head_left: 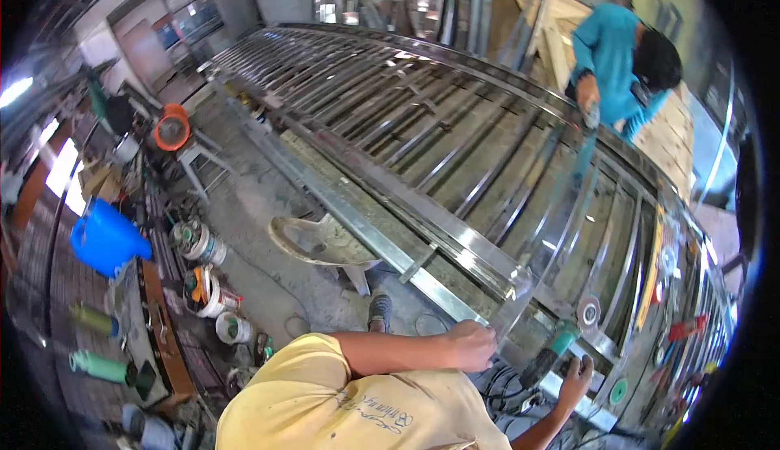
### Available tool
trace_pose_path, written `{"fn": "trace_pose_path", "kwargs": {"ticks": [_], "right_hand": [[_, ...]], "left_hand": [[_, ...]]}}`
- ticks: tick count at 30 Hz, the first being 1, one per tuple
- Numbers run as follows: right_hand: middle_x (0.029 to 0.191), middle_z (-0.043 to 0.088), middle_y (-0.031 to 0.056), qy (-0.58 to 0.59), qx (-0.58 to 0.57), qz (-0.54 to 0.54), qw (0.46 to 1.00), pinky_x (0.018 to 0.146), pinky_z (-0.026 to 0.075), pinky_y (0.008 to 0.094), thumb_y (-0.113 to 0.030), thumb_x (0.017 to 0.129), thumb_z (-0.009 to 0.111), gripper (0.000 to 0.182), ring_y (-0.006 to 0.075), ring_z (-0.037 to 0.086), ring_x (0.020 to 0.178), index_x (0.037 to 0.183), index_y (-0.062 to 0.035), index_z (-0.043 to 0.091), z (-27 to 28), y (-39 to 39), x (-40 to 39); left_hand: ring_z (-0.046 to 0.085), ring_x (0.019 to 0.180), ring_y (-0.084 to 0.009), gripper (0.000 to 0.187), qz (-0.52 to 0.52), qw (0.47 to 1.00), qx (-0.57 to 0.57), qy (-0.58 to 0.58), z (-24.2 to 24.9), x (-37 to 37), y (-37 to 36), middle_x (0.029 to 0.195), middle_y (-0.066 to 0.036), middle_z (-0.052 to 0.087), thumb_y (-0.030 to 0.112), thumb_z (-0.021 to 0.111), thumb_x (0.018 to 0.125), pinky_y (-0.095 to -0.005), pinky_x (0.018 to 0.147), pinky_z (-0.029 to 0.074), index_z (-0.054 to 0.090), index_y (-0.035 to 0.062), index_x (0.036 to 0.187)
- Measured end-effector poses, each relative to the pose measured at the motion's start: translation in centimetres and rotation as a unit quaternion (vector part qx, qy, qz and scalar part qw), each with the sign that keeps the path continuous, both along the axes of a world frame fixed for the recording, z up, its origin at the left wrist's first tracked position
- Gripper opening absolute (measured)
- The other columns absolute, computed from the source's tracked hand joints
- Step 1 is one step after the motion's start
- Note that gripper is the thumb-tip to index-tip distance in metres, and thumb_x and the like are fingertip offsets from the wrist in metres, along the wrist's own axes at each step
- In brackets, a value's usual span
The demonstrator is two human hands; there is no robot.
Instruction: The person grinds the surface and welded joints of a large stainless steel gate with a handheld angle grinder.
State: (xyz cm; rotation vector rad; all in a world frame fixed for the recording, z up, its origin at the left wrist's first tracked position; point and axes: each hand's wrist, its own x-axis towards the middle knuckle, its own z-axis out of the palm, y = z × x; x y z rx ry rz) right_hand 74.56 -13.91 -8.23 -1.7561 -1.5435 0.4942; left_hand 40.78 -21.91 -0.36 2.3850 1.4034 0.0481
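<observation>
We see the green angle grinder (561,340) at the near end of the metal frame (475,243), and just beside it our right hand (575,381) has its fingers a little apart, with nothing visible between them. Our left hand (471,346) is curled like a fist near the end of a metal bar (393,253); we cannot tell if something is inside. Across the frame, a person (609,48) in blue-green sleeves holds a tool (592,117).
</observation>
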Motion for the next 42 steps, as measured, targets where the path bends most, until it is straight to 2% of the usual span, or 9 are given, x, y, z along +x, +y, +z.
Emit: {"fn": "trace_pose_path", "kwargs": {"ticks": [7, 10, 12, 16, 21, 29, 34, 37, 42], "right_hand": [[0.115, 0.066, 0.0229, -0.052, -0.006, 0.072, 0.996, 0.092, 0.047, 0.0392, -0.028, 0.1, 0.059, 0.045, 0.0328, 0.063, 0.104, 0.129, 0.0059, 0.057, 2.7, 2.1, -2.6], [0.114, 0.067, 0.022, -0.035, -0.063, 0.097, 0.993, 0.091, 0.048, 0.0382, -0.027, 0.102, 0.058, 0.042, 0.0292, 0.063, 0.1, 0.129, 0.0055, 0.057, 7.0, 1.4, -5.9], [0.125, 0.064, 0.0282, -0.04, -0.063, 0.101, 0.992, 0.097, 0.049, 0.0432, -0.041, 0.1, 0.062, 0.058, 0.039, 0.062, 0.113, 0.127, 0.0103, 0.06, 13.2, -0.9, -11.1], [0.112, 0.072, 0.0186, -0.107, 0.001, 0.144, 0.984, 0.08, 0.055, 0.0428, -0.044, 0.098, 0.063, 0.046, 0.0351, 0.069, 0.096, 0.118, -0.0024, 0.071, 12.9, 0.6, -14.6], [0.124, 0.063, 0.0229, -0.028, -0.016, 0.315, 0.949, 0.098, 0.046, 0.0395, -0.029, 0.104, 0.056, 0.046, 0.0308, 0.061, 0.111, 0.133, 0.0059, 0.055, 10.2, 4.3, -20.8], [0.124, 0.063, 0.0232, 0.036, -0.049, 0.442, 0.895, 0.1, 0.046, 0.0401, -0.027, 0.103, 0.058, 0.046, 0.0298, 0.06, 0.115, 0.134, 0.0081, 0.054, 9.3, -0.2, -35.5], [0.115, 0.066, 0.0179, -0.078, -0.119, 0.529, 0.837, 0.085, 0.051, 0.0325, -0.014, 0.096, 0.066, 0.039, 0.0216, 0.064, 0.097, 0.129, 0.0064, 0.059, 12.6, -9.0, -51.6], [0.106, 0.068, 0.0168, -0.109, -0.098, 0.594, 0.791, 0.079, 0.053, 0.0332, -0.012, 0.091, 0.07, 0.041, 0.0213, 0.066, 0.088, 0.127, 0.0049, 0.06, 14.2, -13.9, -61.5], [0.105, 0.069, 0.0179, -0.096, -0.085, 0.714, 0.688, 0.08, 0.054, 0.0373, -0.015, 0.088, 0.072, 0.039, 0.029, 0.068, 0.091, 0.123, 0.0003, 0.063, 14.7, -19.9, -73.5]], "left_hand": [[0.063, 0.109, -0.0381, 0.046, 0.092, 0.98, -0.104, -0.142, -0.3, -2.4, -0.1, 0.116, -0.018, 0.062, 0.036, 0.067, 0.087, -0.0475, 0.09, 0.052, 0.064, -0.0029, 0.112], [0.061, 0.11, -0.041, 0.052, 0.072, 0.968, -0.024, -0.238, -1.7, -3.8, -2.0, 0.118, -0.021, 0.061, 0.038, 0.067, 0.087, -0.049, 0.094, 0.051, 0.061, -0.0004, 0.122], [0.061, 0.11, -0.0414, 0.055, 0.063, 0.964, 0.022, -0.256, -4.6, -4.6, -2.8, 0.121, -0.021, 0.06, 0.038, 0.068, 0.086, -0.0488, 0.094, 0.051, 0.06, -0.0001, 0.125], [0.061, 0.109, -0.041, 0.058, 0.111, 0.967, -0.027, -0.227, -4.4, -7.8, -4.7, 0.125, -0.022, 0.06, 0.037, 0.069, 0.084, -0.0484, 0.093, 0.051, 0.059, 0.001, 0.128], [0.063, 0.107, -0.0388, 0.054, 0.277, 0.937, -0.067, -0.204, -5.1, -13.4, -10.9, 0.111, -0.02, 0.066, 0.04, 0.065, 0.088, -0.0484, 0.093, 0.05, 0.062, 0.0039, 0.127], [0.064, 0.108, -0.0407, 0.047, 0.36, 0.867, -0.024, -0.343, -3.7, -25.9, -20.2, 0.116, -0.021, 0.068, 0.037, 0.062, 0.094, -0.0487, 0.095, 0.05, 0.065, 0.0017, 0.125], [0.066, 0.106, -0.037, 0.043, 0.261, 0.743, 0.069, -0.613, 1.8, -36.0, -27.3, 0.116, -0.017, 0.07, 0.036, 0.06, 0.097, -0.0461, 0.092, 0.051, 0.067, 0.0017, 0.123], [0.066, 0.104, -0.0358, 0.038, 0.084, 0.695, 0.238, -0.673, 8.7, -42.6, -34.2, 0.111, -0.018, 0.07, 0.035, 0.06, 0.098, -0.0469, 0.089, 0.052, 0.069, 0.0033, 0.117], [0.066, 0.104, -0.0353, 0.036, 0.005, 0.66, 0.275, -0.699, 15.4, -48.5, -43.2, 0.112, -0.017, 0.07, 0.034, 0.062, 0.096, -0.0464, 0.089, 0.052, 0.069, 0.0041, 0.117]]}}
